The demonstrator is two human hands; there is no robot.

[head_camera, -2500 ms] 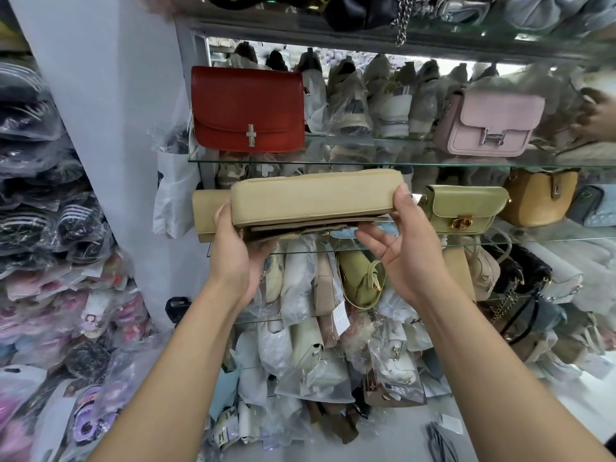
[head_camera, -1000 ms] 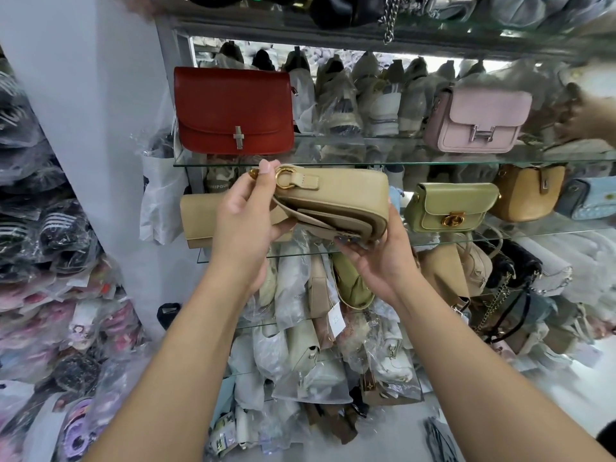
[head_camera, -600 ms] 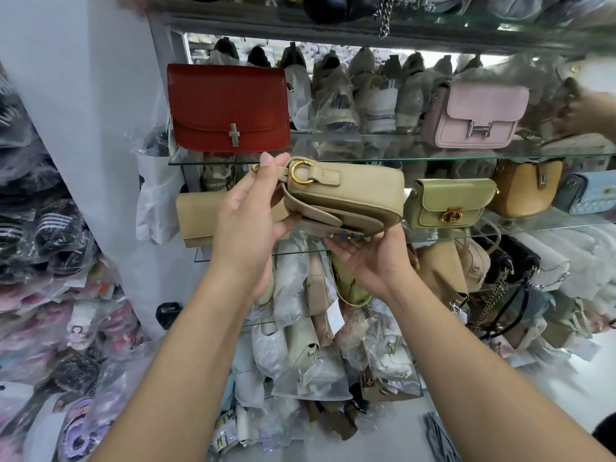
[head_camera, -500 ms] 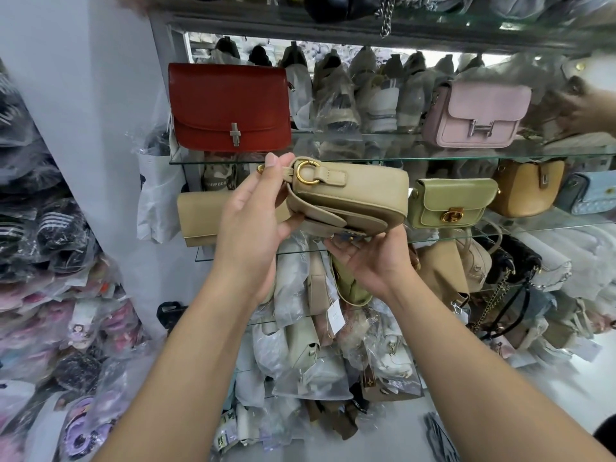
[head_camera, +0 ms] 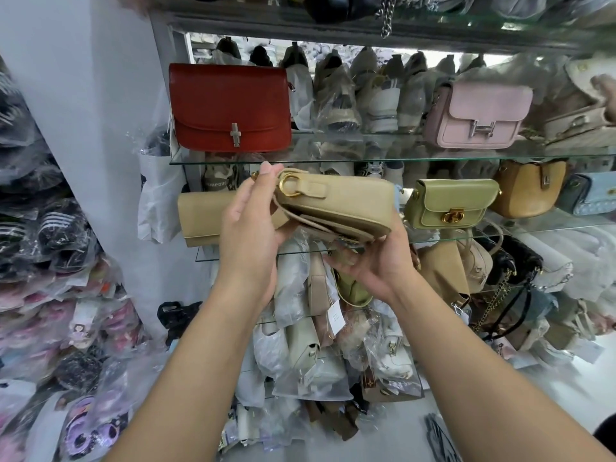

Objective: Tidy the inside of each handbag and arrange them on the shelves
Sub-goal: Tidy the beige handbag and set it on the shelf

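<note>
I hold a beige handbag (head_camera: 346, 205) with a gold ring clasp in front of the middle glass shelf (head_camera: 500, 233), tipped on its side. My left hand (head_camera: 250, 228) grips its left end, thumb and fingers curled by the gold ring. My right hand (head_camera: 373, 261) cups the bag from underneath, fingers curled round its lower right edge. Another beige bag (head_camera: 200, 215) stands on that shelf behind my left hand. An olive-green bag (head_camera: 450, 203) stands just right of the held bag.
On the upper glass shelf (head_camera: 333, 158) stand a red bag (head_camera: 230, 106) and a pink bag (head_camera: 480, 116). A tan bag (head_camera: 528, 188) and a light-blue bag (head_camera: 590, 193) sit further right. Plastic-wrapped bags crowd below; wrapped goods pile at left.
The beige bag was turned from lying flat between both hands onto its side, ring clasp now up. It has drifted slightly right, closer to the olive-green bag.
</note>
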